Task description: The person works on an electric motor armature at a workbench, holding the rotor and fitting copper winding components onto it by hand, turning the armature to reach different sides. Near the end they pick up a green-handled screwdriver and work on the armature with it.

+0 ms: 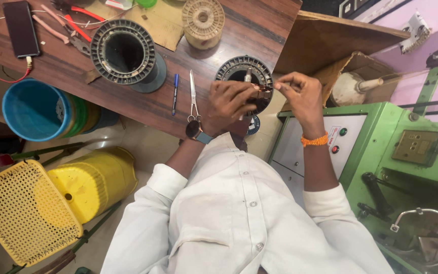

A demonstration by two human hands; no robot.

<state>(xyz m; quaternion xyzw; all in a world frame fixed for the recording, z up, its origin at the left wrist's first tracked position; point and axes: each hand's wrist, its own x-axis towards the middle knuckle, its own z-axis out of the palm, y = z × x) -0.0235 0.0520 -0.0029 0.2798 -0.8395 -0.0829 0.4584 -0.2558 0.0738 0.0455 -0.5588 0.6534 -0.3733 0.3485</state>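
Work in hand: we're at the dark ringed stator point(239, 68) near the table point(259, 30) edge, both hands up against its near side.
Left hand: our left hand point(229, 104), the one with the wristwatch, is closed down over the stator's near rim, fingers curled; we can't tell exactly what sits under them.
Right hand: our right hand point(300, 91), with the orange wristband, pinches a small coppery piece point(265, 90) between thumb and fingertips, right at the stator's near-right rim.
Where the stator sits: partly over the table edge, closest to us of the round parts.
Doing it well: we judge the left hand should keep the stator from turning while the right works in small, steady pinches close to the rim.
Watch for: the stator hangs near the edge, so a hard tug could tip it off.
Left of the stator: scissors point(192, 96) just beside it, then a blue pen point(175, 91), then a larger black spool point(122, 50) farther off.
Beyond the stator: a pale spool point(203, 20) stands well apart.
Right of the stator: a green machine point(381, 147) stands off the table.
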